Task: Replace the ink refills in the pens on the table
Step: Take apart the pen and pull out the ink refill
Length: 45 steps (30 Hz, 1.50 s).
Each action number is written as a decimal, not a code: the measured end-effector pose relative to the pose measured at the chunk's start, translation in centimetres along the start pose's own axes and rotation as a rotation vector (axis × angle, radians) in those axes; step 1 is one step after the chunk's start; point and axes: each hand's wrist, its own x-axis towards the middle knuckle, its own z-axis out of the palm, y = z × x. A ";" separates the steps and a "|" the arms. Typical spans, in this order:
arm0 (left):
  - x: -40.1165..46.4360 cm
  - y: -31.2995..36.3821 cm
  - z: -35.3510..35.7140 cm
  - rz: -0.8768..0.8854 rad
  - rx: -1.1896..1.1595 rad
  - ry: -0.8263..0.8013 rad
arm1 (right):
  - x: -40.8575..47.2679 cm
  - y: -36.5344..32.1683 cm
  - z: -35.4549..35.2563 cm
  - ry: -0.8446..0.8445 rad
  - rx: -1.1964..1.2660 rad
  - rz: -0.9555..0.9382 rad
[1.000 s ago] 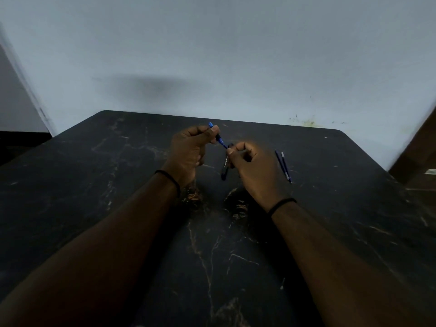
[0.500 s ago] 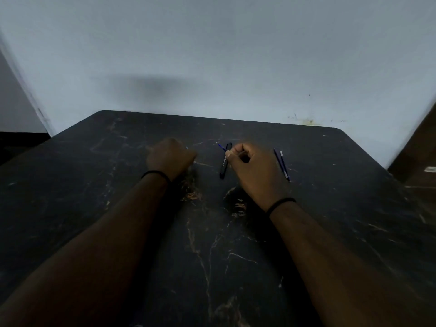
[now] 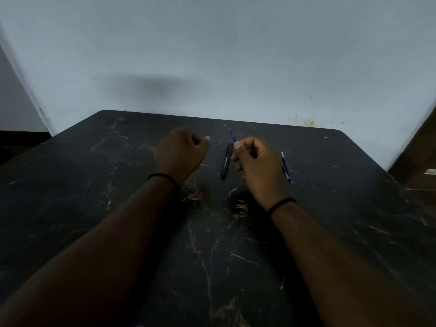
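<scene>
A black pen barrel (image 3: 226, 162) lies slanted at the table's middle, its far end at the fingertips of my right hand (image 3: 256, 168). That hand is curled, thumb and fingers pinched at that end. A thin blue part (image 3: 232, 135) sticks out just beyond the fingertips, toward the wall. A thin pale line crosses the right fingers; I cannot tell what it is. My left hand (image 3: 182, 151) is a closed fist to the left of the pen, apart from it, with nothing visible in it. Two slim blue refills (image 3: 285, 168) lie side by side just right of my right hand.
The black marbled table (image 3: 94, 185) reaches a pale wall at the back. A dark wooden piece (image 3: 417, 161) stands off the table's right edge. Both of my forearms, each with a black wristband, stretch across the near half of the table.
My left hand has let go of the blue part, moved away to the left and closed into a fist. My right hand and the black pen have stayed nearly where they were.
</scene>
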 end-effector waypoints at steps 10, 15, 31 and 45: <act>-2.5 4.6 1.4 0.431 -0.155 -0.231 | 0.7 -1.1 0.0 0.197 0.304 -0.073; -2.6 4.5 1.7 0.387 -0.176 -0.208 | 0.1 -1.4 0.1 0.132 0.225 -0.119; -1.8 3.1 1.9 0.237 -0.018 -0.164 | 2.2 -0.8 -4.0 0.617 -0.178 -0.447; -1.5 2.4 1.9 0.205 -0.062 -0.141 | 2.3 1.7 -3.4 0.165 -0.166 -0.064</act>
